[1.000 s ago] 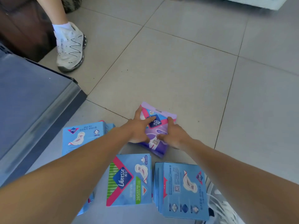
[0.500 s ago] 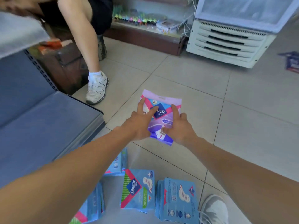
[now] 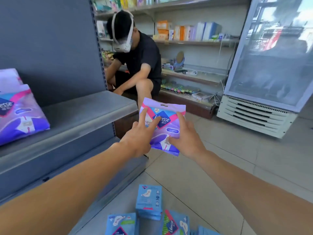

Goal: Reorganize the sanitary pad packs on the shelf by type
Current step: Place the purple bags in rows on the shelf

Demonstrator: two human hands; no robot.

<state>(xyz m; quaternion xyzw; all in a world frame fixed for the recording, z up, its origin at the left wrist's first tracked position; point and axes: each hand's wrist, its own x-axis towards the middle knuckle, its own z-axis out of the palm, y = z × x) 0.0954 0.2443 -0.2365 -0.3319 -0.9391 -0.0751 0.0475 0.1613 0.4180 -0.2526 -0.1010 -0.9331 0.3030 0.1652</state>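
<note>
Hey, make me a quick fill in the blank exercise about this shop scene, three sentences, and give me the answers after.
1. Both hands, the left hand and the right hand, hold up one ____ pad pack.
2. A matching purple pack already lies on the grey ____.
3. The packs on the floor are mostly ____ in colour.

Missing words: purple; shelf; blue

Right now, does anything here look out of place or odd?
Yes. Several blue packs lie on the floor tiles below the grey shelf, not on it. Both hands hold a purple pack in the air.
</note>
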